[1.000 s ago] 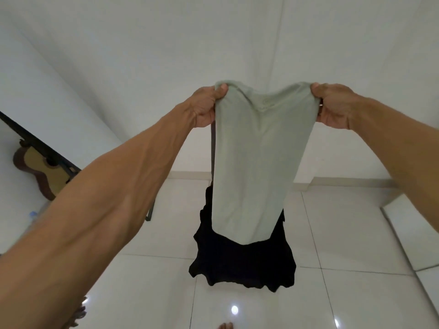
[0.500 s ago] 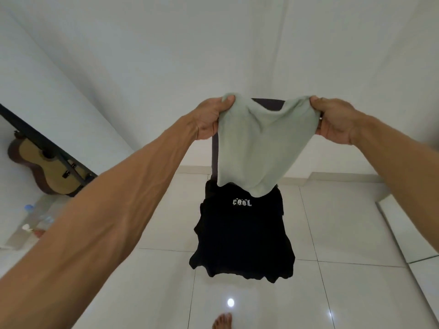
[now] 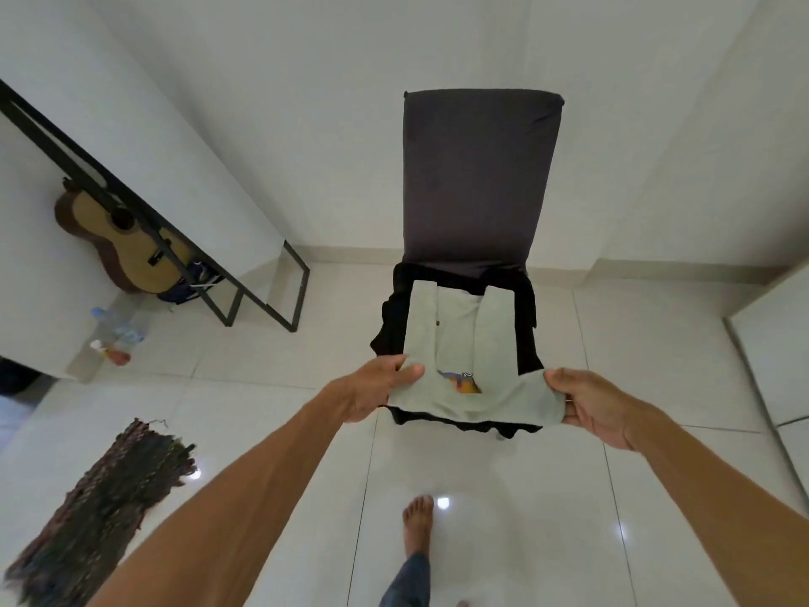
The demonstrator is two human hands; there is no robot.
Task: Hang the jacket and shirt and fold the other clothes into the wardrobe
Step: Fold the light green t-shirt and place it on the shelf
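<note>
A pale green T-shirt [image 3: 455,330] lies with its sleeves folded in on the chair [image 3: 481,177] seat, over a black garment [image 3: 527,308]. Its long axis runs from the chair's front edge toward the chair back. The left hand [image 3: 376,389] and right hand [image 3: 586,400] each pinch a near corner at that front edge, equally close.

A room in a home: a guitar [image 3: 127,245] stands by the white wall [image 3: 306,102], clothes [image 3: 455,335] lie on a covered chair [image 3: 477,177], and a woven rug [image 3: 100,514] lies on glossy floor tiles [image 3: 656,343].
</note>
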